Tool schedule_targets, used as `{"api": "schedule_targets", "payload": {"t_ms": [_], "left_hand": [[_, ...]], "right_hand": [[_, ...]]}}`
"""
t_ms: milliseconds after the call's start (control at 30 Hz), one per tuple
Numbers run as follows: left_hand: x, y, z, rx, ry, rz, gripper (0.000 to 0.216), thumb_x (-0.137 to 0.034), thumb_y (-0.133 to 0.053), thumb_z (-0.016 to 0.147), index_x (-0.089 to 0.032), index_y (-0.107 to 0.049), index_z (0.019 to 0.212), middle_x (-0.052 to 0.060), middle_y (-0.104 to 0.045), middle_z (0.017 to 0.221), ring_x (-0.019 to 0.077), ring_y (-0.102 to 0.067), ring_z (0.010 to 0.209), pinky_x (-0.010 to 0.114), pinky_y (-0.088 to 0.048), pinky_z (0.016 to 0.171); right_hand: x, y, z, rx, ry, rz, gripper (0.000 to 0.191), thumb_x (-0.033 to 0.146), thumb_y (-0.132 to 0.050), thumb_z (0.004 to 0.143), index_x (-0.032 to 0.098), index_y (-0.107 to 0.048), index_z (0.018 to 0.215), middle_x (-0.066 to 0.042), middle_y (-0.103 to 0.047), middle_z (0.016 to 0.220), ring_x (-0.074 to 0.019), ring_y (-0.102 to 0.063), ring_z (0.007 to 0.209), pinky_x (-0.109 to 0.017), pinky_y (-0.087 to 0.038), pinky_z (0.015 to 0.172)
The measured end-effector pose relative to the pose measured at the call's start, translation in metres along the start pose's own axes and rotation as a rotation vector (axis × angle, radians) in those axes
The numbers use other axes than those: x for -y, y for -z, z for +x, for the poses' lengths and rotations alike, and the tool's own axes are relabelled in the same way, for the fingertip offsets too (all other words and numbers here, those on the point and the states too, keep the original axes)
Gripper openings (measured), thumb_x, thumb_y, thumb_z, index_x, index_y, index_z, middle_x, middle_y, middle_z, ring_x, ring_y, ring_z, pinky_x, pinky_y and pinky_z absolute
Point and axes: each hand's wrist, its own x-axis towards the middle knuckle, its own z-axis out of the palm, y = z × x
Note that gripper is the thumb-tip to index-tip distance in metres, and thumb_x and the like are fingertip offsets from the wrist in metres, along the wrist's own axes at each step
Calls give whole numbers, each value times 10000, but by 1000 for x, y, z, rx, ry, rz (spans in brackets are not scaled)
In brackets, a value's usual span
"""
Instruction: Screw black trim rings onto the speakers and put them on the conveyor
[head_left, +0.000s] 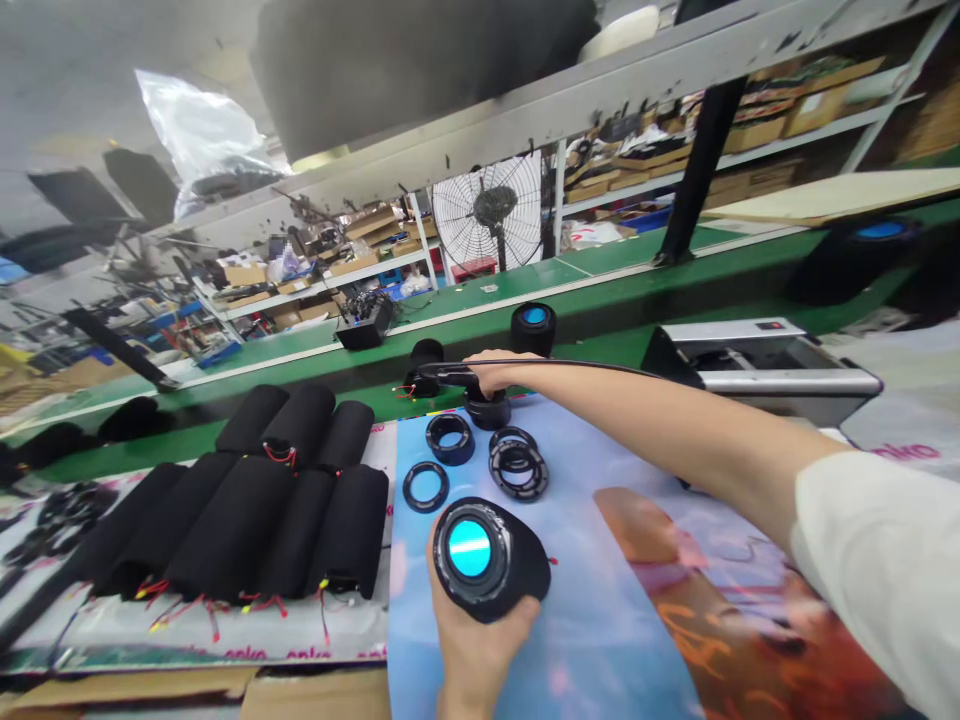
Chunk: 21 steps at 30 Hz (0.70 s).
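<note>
My left hand (480,645) is wrapped round a black cloth-covered cylinder (529,560), its end with a bright blue disc (469,549) tilted up towards me. A black ring frames the disc. Farther off, my right hand (495,372) is closed on a black corded tool (446,374) that points left; its cable runs back along my forearm. Its exact kind is unclear. Beneath that hand stands a stack of black rings (486,410). Between both hands lie loose black rings (426,487), with a thicker ring (450,440) and an overlapping pair (519,464).
Several black cylinders (232,520) with red and yellow wires lie in rows at left. Another cylinder with a blue end (533,325) stands on the green bench (600,285). A metal-framed device (765,365) sits at right. A shelf beam (480,125) crosses overhead; a fan (491,212) stands behind.
</note>
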Motion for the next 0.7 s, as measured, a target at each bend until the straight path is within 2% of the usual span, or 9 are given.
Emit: {"api": "schedule_targets", "payload": {"t_ms": [233,300,400,467,533,567,600,633,700], "left_hand": [[-18,0,10,78,-119,69,860,-378,-894,576,-151,-590,1347,173,-695,1333,401,-667,1317,512,-588,1104],[-14,3,14,86,-123,68,924,-359,-888,563,-156,-551,1399,181,-668,1381,412,-649,1338,523,-584,1104],[0,5,18,99,-105,38,957,-379,-888,580,-156,-520,1435,187,-655,1399,408,-668,1312,530,-591,1088],[8,6,20,115,-132,27,920,-408,-911,585,-156,-556,1396,181,-685,1354,406,-700,1258,540,-599,1071],[13,6,20,107,-166,49,902,-446,-944,572,-161,-593,1352,172,-712,1309,414,-710,1235,564,-588,1080],[13,6,20,97,-173,67,902,-468,-956,565,-163,-605,1339,169,-718,1296,419,-708,1236,578,-577,1091],[12,6,19,86,-172,81,906,-493,-961,564,-165,-612,1333,168,-718,1292,421,-704,1241,588,-566,1103],[9,5,19,78,-166,85,908,-521,-958,573,-166,-615,1335,167,-716,1294,420,-701,1245,591,-561,1108],[3,4,18,78,-158,64,913,-575,-948,591,-168,-617,1338,164,-716,1291,409,-706,1237,578,-569,1101]], "right_hand": [[6,27,-28,-182,-8,205,376,387,-706,1029,138,-640,1302,-104,-651,1256,-217,-666,1112,-413,-612,982],[1,36,-58,-272,-36,337,397,385,-727,1012,135,-620,1301,-80,-677,1132,-171,-686,930,-339,-633,841],[-18,35,-134,-444,-91,567,500,436,-845,871,180,-587,1213,-25,-677,899,-130,-620,584,-266,-552,548],[-44,23,-197,-611,-137,710,610,653,-791,826,233,-525,1178,-35,-660,859,-141,-569,490,-292,-492,454],[-82,5,-256,-818,-185,816,667,832,-635,836,317,-460,1223,-63,-650,979,-140,-535,477,-315,-440,405],[-105,-6,-279,-1018,-198,903,585,822,-631,862,354,-499,1188,-71,-646,1014,-135,-528,485,-316,-417,402],[-129,-16,-297,-1116,-271,899,473,787,-603,915,395,-523,1169,-67,-653,1046,-135,-543,515,-324,-440,430],[-154,-26,-309,-1134,-379,784,434,800,-509,954,431,-525,1181,-66,-659,1031,-135,-545,521,-337,-478,462],[-197,-46,-314,-1086,-500,635,547,817,-397,971,357,-573,1211,-110,-642,821,-204,-610,533,-394,-532,499]]}}
